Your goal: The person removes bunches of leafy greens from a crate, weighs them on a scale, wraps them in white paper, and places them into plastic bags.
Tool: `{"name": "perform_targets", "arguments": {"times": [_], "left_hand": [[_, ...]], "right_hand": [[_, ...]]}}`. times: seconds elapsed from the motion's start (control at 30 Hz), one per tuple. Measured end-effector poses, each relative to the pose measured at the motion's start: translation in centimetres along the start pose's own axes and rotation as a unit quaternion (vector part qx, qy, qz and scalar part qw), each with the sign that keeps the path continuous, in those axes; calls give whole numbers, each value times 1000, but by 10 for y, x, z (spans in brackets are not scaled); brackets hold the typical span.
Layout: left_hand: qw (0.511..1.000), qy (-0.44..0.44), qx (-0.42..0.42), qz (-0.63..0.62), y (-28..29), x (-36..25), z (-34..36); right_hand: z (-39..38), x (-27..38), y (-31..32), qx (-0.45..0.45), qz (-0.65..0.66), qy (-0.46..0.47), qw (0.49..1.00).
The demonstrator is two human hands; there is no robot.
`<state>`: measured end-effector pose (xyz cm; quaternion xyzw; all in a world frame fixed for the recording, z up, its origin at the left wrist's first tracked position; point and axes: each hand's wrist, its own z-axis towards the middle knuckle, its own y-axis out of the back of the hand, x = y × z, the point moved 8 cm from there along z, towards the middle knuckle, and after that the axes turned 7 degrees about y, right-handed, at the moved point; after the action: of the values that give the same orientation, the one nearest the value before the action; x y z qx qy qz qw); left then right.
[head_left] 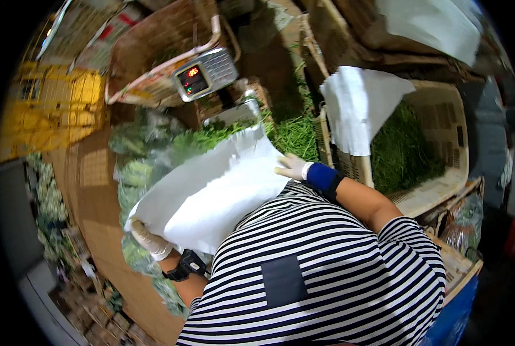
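My gloved left hand (149, 235) has its fingers closed on the lower-left corner of a large white sheet (208, 190), creased and curled along its far edge. My gloved right hand (295, 167) touches the sheet's right edge with fingers stretched out and apart, a blue band at the wrist. Under and beyond the sheet lie loose leafy greens (292, 135). Bagged vegetables (136, 173) line its left side. A scale with a lit display (205, 75) stands beyond the sheet, its tray (223, 120) partly hidden by greens.
A pale crate of dark greens (404, 153) is at the right, with another white sheet (352, 104) over its edge. A worn pinkish crate (142, 52) sits behind the scale. Yellow racks (55, 104) are at upper left; vegetable piles (49, 207) lie along the brown floor (90, 190).
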<state>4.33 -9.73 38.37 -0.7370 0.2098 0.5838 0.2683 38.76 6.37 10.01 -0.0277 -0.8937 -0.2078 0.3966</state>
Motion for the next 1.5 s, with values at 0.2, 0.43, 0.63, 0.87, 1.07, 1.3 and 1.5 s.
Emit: {"name": "perform_targets", "arguments": {"times": [0.2,0.43,0.63,0.87,1.07,1.3,1.5], "left_hand": [[995,75,-67,-22,54,32,-22],[966,140,-201,-80,132,75,-36],[947,250,-174,99,196,234,-69],[829,536,-99,122,188,418,-86],[740,584,25,333,131,432,-66],[803,544,31,244,123,399,-28],[896,422,54,129,72,364,55]], "right_hand": [[14,10,-82,166,258,-4,952],[58,102,83,-258,69,248,931],[95,135,155,-270,91,300,911],[229,90,127,-209,-184,204,939],[285,61,117,-225,-323,-67,917],[204,106,119,-375,71,151,912],[-14,190,180,-342,39,252,905]]}}
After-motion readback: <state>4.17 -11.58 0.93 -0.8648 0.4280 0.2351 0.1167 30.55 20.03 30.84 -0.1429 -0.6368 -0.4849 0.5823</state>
